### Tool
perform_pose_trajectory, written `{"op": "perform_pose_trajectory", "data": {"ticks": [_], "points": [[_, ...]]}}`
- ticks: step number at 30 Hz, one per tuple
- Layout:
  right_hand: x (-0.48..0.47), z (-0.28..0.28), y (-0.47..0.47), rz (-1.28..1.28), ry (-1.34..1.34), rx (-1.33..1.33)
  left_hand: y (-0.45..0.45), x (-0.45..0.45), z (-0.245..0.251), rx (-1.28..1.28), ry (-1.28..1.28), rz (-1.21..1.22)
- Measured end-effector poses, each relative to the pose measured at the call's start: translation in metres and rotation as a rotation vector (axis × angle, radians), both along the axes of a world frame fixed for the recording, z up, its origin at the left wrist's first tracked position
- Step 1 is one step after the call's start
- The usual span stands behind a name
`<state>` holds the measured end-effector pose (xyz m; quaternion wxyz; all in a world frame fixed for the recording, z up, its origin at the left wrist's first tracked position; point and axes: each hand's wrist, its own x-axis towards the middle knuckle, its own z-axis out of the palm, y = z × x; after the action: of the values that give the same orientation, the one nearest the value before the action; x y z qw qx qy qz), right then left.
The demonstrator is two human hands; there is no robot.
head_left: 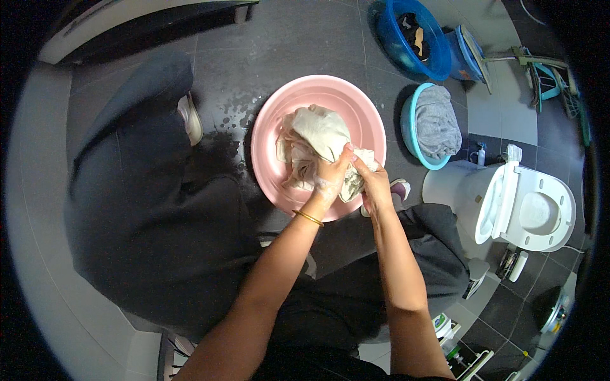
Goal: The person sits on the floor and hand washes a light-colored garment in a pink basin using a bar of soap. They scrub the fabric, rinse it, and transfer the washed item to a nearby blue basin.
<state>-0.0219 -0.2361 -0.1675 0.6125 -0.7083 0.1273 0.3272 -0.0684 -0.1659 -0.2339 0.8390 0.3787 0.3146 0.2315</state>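
Note:
A pink plastic basin [369,107] stands on the floor before me with a wet, off-white cloth garment [320,127] bunched inside it. My left hand [331,174] grips the garment near the basin's right side, and suds cling to that wrist below the thumb. Beside it, my right hand [375,183] pinches another part of the same cloth, thumb close to the left thumb. Between the hands the fabric shows grey-green stains or a pattern; I cannot tell which. The lower folds hide most of the basin's bottom.
Right of the basin, a turquoise basin [409,125] holds grey cloth [436,121]. A larger blue tub [390,33] with dark items stands behind it, near a blue bucket [462,59]. A white toilet [491,205] is at the right. Water wets the dark tile floor [233,107].

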Motion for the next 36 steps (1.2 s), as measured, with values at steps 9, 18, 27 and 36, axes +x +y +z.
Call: {"op": "perform_pose_trajectory", "data": {"ticks": [9, 18, 27, 36], "points": [[-0.045, 0.004, -0.01, 0.699, -0.831, -0.395, 0.02, -0.011, -0.014, -1.018, -0.032, -0.315], [0.008, -0.026, -0.005, 0.347, -0.652, -0.369, -0.02, 0.009, -0.001, -0.923, -0.052, 0.11], [0.008, -0.037, -0.004, 0.241, -0.578, -0.474, -0.017, 0.002, -0.014, -0.848, 0.03, 0.096], [0.015, 0.023, -0.016, 0.919, -0.775, -0.394, 0.002, -0.015, -0.001, -1.045, -0.157, -0.382]]}}
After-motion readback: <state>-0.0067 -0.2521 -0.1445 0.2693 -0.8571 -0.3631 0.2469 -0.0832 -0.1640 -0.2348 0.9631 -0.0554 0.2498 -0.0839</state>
